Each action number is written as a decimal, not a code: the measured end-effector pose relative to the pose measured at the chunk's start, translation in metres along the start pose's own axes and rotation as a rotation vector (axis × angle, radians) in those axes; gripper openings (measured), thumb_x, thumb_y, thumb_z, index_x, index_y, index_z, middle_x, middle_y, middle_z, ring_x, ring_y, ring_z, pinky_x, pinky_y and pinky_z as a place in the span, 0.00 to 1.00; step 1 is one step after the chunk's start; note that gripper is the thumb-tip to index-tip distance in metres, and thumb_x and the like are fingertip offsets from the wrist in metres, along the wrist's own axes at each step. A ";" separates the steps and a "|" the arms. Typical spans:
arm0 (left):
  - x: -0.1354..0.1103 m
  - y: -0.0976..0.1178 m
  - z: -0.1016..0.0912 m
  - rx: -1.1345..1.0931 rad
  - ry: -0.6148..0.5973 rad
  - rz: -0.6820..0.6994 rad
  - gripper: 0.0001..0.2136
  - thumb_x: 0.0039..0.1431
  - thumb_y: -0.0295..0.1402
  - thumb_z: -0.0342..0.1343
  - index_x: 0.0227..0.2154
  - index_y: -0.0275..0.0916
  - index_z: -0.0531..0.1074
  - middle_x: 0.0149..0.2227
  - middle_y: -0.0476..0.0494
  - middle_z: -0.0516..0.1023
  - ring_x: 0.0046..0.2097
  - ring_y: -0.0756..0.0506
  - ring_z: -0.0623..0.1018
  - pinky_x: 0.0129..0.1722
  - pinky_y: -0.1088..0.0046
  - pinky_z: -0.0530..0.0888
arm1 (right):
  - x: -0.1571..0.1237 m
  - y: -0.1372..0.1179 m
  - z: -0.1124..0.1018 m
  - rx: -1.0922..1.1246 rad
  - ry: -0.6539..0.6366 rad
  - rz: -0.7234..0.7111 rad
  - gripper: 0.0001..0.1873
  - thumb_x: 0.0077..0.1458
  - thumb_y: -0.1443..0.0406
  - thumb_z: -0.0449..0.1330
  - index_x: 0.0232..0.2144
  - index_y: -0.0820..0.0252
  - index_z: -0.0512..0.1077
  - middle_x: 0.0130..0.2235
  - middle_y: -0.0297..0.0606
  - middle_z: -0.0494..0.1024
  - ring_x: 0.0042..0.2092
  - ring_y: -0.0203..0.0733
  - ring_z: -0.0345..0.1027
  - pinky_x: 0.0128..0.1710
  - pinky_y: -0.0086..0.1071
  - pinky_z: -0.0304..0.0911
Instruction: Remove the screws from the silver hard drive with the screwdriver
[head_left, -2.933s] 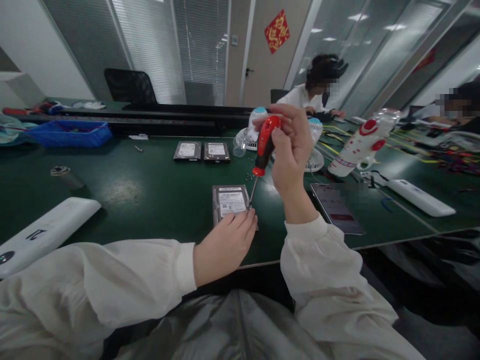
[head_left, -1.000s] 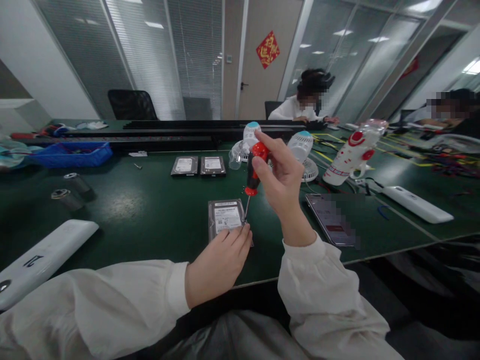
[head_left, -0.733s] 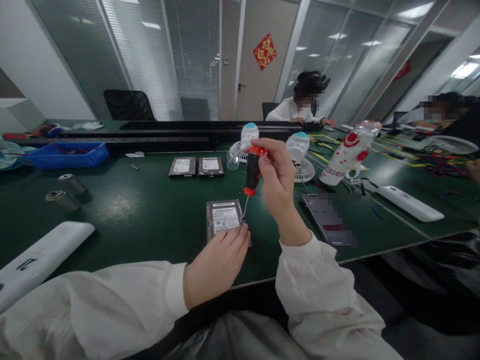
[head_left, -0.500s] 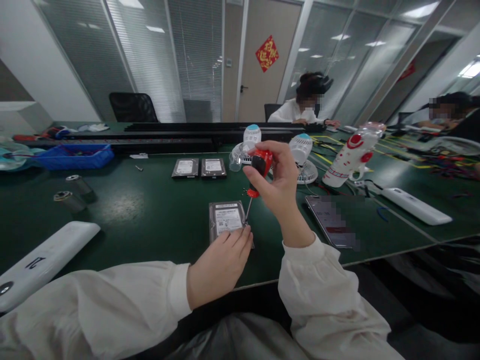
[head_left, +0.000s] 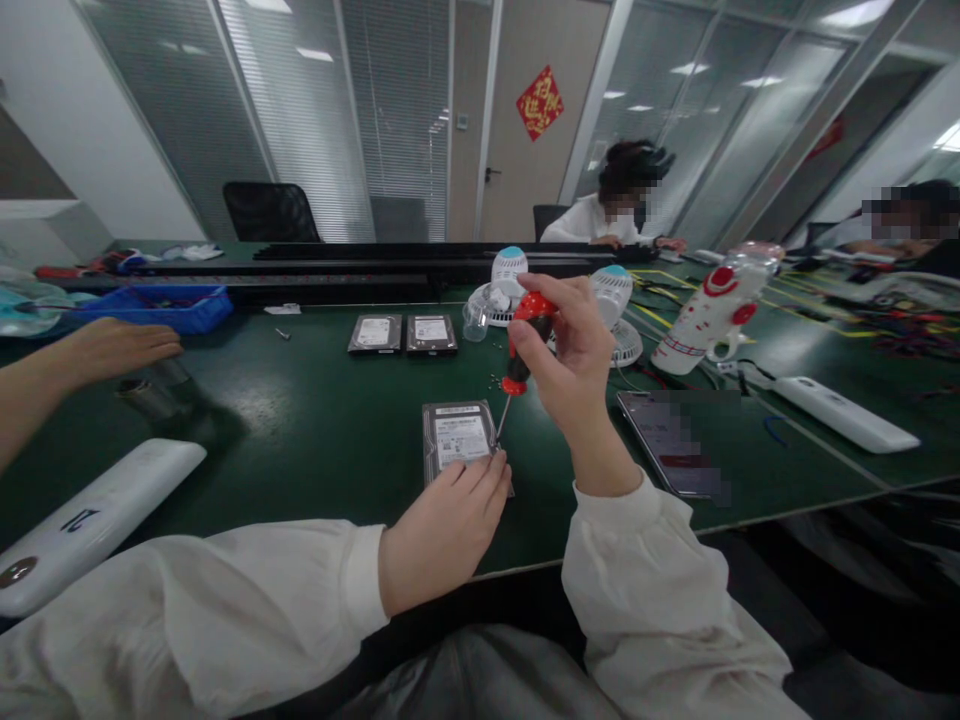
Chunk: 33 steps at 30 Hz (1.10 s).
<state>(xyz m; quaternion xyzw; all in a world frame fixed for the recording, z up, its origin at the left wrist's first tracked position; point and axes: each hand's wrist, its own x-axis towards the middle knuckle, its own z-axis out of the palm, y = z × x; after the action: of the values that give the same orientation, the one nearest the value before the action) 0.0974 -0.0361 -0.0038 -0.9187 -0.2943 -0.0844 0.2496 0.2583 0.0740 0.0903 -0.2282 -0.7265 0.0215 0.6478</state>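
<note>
A silver hard drive (head_left: 459,437) with a white label lies flat on the green table near the front edge. My left hand (head_left: 448,525) rests on its near edge, fingers pressed together on the casing, holding it down. My right hand (head_left: 571,362) is closed round the red and black handle of a screwdriver (head_left: 520,351), which stands nearly upright with its tip at the drive's right side, close to my left fingertips.
Two more hard drives (head_left: 403,334) lie further back. A phone (head_left: 671,441) sits right of my right hand, white cases (head_left: 90,517) at left and right. Small fans (head_left: 619,315), a white and red toy (head_left: 711,307), a blue tray (head_left: 152,307). Another person's hand (head_left: 109,347) reaches in from the left.
Another person's hand has come in from the left over the metal cylinders. My right hand keeps turning the screwdriver on the drive; my left hand stays put.
</note>
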 end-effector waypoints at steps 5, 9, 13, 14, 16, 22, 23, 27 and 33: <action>0.000 0.000 -0.001 -0.004 0.012 0.000 0.24 0.68 0.31 0.43 0.61 0.22 0.64 0.64 0.24 0.65 0.63 0.33 0.68 0.56 0.59 0.66 | -0.001 0.002 0.000 0.014 -0.015 -0.015 0.22 0.60 0.58 0.60 0.57 0.45 0.69 0.43 0.36 0.74 0.43 0.42 0.68 0.49 0.45 0.69; -0.001 -0.001 0.000 0.007 0.007 0.004 0.24 0.68 0.31 0.43 0.62 0.22 0.64 0.64 0.24 0.65 0.63 0.33 0.68 0.56 0.58 0.66 | -0.005 0.007 0.000 0.101 0.011 0.023 0.18 0.64 0.58 0.54 0.55 0.47 0.68 0.50 0.37 0.74 0.47 0.43 0.71 0.49 0.44 0.69; -0.001 -0.001 0.000 0.001 0.006 0.011 0.24 0.68 0.31 0.43 0.62 0.21 0.63 0.64 0.23 0.65 0.63 0.32 0.68 0.56 0.58 0.67 | -0.005 0.009 0.001 0.143 -0.012 -0.011 0.15 0.64 0.58 0.54 0.52 0.49 0.68 0.45 0.37 0.75 0.46 0.43 0.72 0.47 0.43 0.69; -0.001 -0.001 0.000 -0.002 0.003 0.010 0.24 0.68 0.31 0.43 0.62 0.20 0.63 0.64 0.23 0.65 0.63 0.32 0.68 0.56 0.58 0.67 | -0.005 0.010 0.002 0.122 -0.001 -0.030 0.15 0.62 0.58 0.56 0.51 0.49 0.69 0.45 0.37 0.74 0.45 0.43 0.71 0.46 0.42 0.69; 0.000 -0.001 0.000 -0.004 -0.006 0.006 0.24 0.68 0.31 0.43 0.62 0.20 0.63 0.64 0.23 0.65 0.63 0.32 0.68 0.55 0.58 0.67 | -0.004 0.010 0.003 0.063 0.021 -0.046 0.17 0.57 0.58 0.62 0.50 0.48 0.70 0.44 0.37 0.72 0.44 0.42 0.69 0.44 0.41 0.69; 0.000 -0.001 -0.001 -0.014 0.003 -0.005 0.24 0.68 0.31 0.42 0.62 0.21 0.63 0.64 0.24 0.65 0.62 0.33 0.68 0.55 0.58 0.67 | -0.005 0.011 0.004 0.065 0.002 -0.014 0.20 0.59 0.59 0.61 0.54 0.48 0.70 0.48 0.36 0.74 0.46 0.42 0.70 0.46 0.41 0.70; 0.000 -0.001 -0.001 -0.017 0.003 -0.004 0.24 0.68 0.31 0.42 0.62 0.21 0.63 0.64 0.23 0.65 0.62 0.33 0.68 0.55 0.58 0.67 | -0.006 0.011 0.003 0.084 -0.006 -0.005 0.20 0.60 0.60 0.60 0.55 0.48 0.69 0.49 0.36 0.75 0.47 0.42 0.71 0.47 0.42 0.70; 0.000 -0.001 -0.002 -0.019 0.001 -0.001 0.24 0.68 0.30 0.42 0.61 0.21 0.63 0.64 0.23 0.65 0.62 0.33 0.68 0.54 0.58 0.67 | -0.007 0.013 0.002 0.169 -0.050 0.022 0.19 0.63 0.58 0.55 0.56 0.49 0.67 0.52 0.38 0.75 0.50 0.44 0.73 0.50 0.44 0.69; 0.000 -0.001 -0.001 -0.019 0.001 -0.001 0.23 0.69 0.30 0.42 0.62 0.21 0.63 0.64 0.23 0.65 0.63 0.33 0.68 0.55 0.58 0.67 | 0.000 0.011 0.005 0.097 -0.015 -0.061 0.24 0.54 0.50 0.64 0.50 0.48 0.68 0.44 0.35 0.73 0.41 0.40 0.71 0.41 0.38 0.70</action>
<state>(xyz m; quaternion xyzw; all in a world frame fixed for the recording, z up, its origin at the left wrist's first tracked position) 0.0965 -0.0354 -0.0027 -0.9209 -0.2937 -0.0877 0.2409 0.2569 0.0856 0.0861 -0.1740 -0.7360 0.0387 0.6531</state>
